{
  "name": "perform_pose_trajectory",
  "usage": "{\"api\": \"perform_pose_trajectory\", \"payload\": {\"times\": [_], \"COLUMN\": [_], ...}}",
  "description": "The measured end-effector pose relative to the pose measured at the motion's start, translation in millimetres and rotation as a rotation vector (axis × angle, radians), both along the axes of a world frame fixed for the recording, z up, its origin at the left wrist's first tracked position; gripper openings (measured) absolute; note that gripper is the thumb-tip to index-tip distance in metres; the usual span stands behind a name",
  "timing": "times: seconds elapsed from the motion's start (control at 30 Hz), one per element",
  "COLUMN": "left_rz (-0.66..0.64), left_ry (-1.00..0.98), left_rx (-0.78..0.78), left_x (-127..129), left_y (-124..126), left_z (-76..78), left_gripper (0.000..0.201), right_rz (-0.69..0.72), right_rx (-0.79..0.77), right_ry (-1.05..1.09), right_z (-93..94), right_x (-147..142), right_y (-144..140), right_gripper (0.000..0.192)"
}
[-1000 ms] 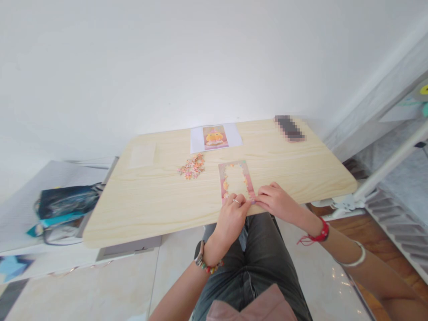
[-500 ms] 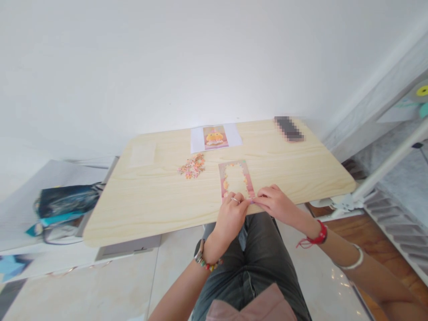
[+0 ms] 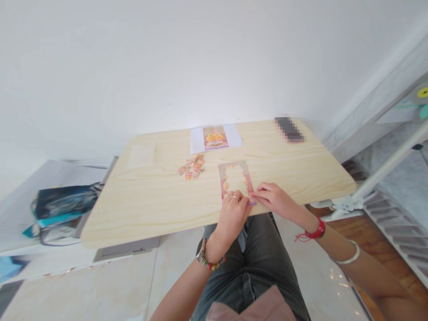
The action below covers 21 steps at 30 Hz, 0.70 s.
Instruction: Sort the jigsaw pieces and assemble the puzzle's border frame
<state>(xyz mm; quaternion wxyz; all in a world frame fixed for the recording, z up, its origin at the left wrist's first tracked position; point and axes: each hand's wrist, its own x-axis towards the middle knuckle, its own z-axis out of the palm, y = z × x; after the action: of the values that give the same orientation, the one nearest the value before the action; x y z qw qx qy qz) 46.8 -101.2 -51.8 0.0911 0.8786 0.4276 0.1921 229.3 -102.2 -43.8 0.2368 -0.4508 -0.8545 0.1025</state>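
Note:
A partly assembled jigsaw puzzle (image 3: 221,173) lies near the front edge of the table, with a decorated pink border around a pale middle. My left hand (image 3: 234,213) is closed over its lower edge, fingers bent and pressed down. At the lower right corner, the fingers of my right hand (image 3: 273,198) are pinched together, their tips touching the border. Whatever is between those fingertips is too small to make out. Up and to the left is a loose pile of jigsaw pieces (image 3: 192,167). Behind the puzzle rests a printed picture sheet (image 3: 216,138) showing an orange pumpkin-like figure.
A dark phone-like object (image 3: 289,129), pixelated, lies at the back right of the wooden table (image 3: 160,200). A pale translucent square (image 3: 142,155) rests at the back left. Beyond the left edge sits a dark bag (image 3: 63,203). A white wall stands behind.
My right hand has shifted slightly left and up onto the puzzle's corner. The left hand stays on the lower edge, its fingers moved only a little.

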Motion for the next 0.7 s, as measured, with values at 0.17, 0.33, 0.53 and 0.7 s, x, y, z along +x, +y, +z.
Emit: {"api": "perform_pose_trajectory", "payload": {"times": [0.17, 0.33, 0.53, 0.7], "left_rz": [-0.023, -0.046, -0.042, -0.039], "left_ry": [-0.021, -0.029, -0.06, -0.067], "left_rx": [-0.053, -0.053, -0.06, -0.1], "left_x": [-2, -3, -2, -3], "left_y": [4, 6, 6, 8], "left_z": [0.2, -1.1, -1.5, 1.6], "left_gripper": [0.008, 0.01, 0.011, 0.006], "right_rz": [-0.022, -0.034, -0.047, -0.027], "right_rx": [-0.018, -0.037, -0.033, -0.01], "right_ry": [0.0, -0.042, -0.094, -0.167], "right_z": [-2.0, -2.4, -0.8, 2.6], "right_x": [-3, -2, -3, -4], "right_y": [-7, -16, -14, -11], "right_gripper": [0.02, 0.017, 0.008, 0.011]}}
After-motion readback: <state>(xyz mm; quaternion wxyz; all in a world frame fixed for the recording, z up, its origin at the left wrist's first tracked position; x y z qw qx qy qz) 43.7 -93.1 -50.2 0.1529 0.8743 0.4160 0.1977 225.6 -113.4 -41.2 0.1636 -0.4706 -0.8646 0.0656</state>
